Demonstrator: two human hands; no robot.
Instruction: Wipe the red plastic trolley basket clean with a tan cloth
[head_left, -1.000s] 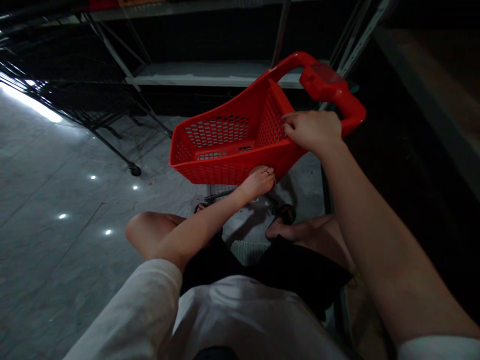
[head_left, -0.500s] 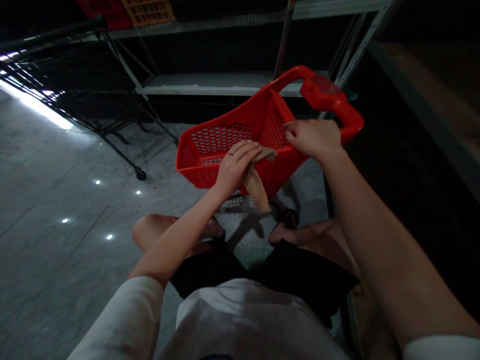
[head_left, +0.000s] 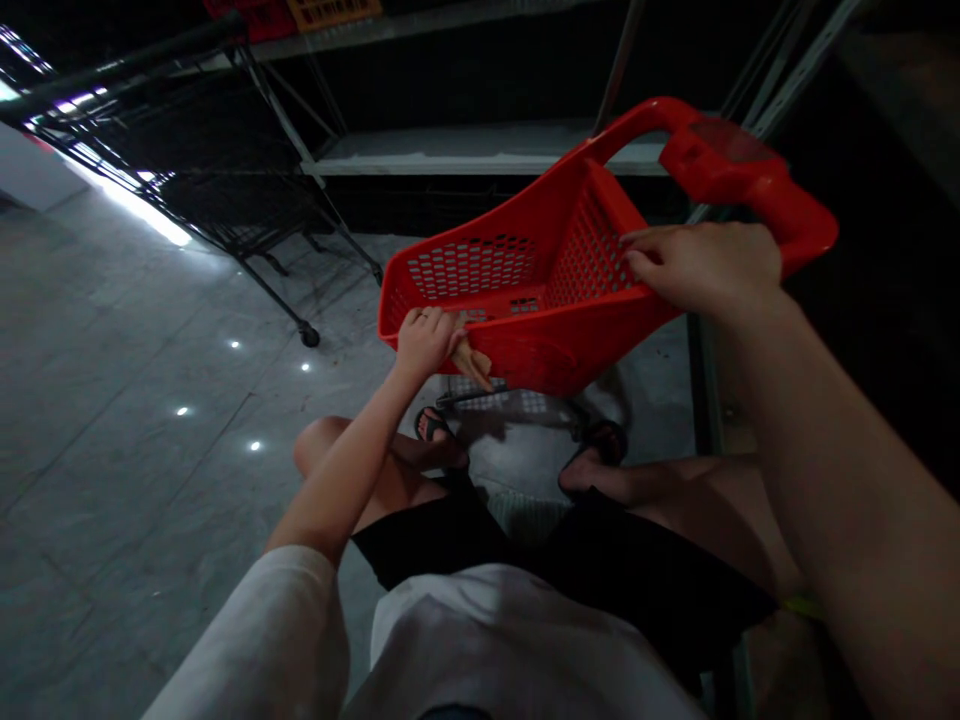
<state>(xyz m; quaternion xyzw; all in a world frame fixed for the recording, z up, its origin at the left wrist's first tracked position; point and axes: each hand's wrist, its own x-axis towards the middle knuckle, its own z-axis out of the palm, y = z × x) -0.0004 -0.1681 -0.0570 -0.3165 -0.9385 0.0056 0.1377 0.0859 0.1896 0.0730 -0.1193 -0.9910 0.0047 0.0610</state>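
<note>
In the head view, the tan cloth [head_left: 474,364] hangs outside the near side of the red cart [head_left: 547,355], toward its left end, with the left hand's [head_left: 427,342] grip closed on it at the rim [head_left: 540,315]. The right hand's [head_left: 705,265] grip clasps the cart's rim just below the handle [head_left: 750,185], while a shelf [head_left: 480,155] stands behind the cart. The step in hand looks like wiping the rim with the cloth; a next stroke would call for firm contact and a steadying right hand.
</note>
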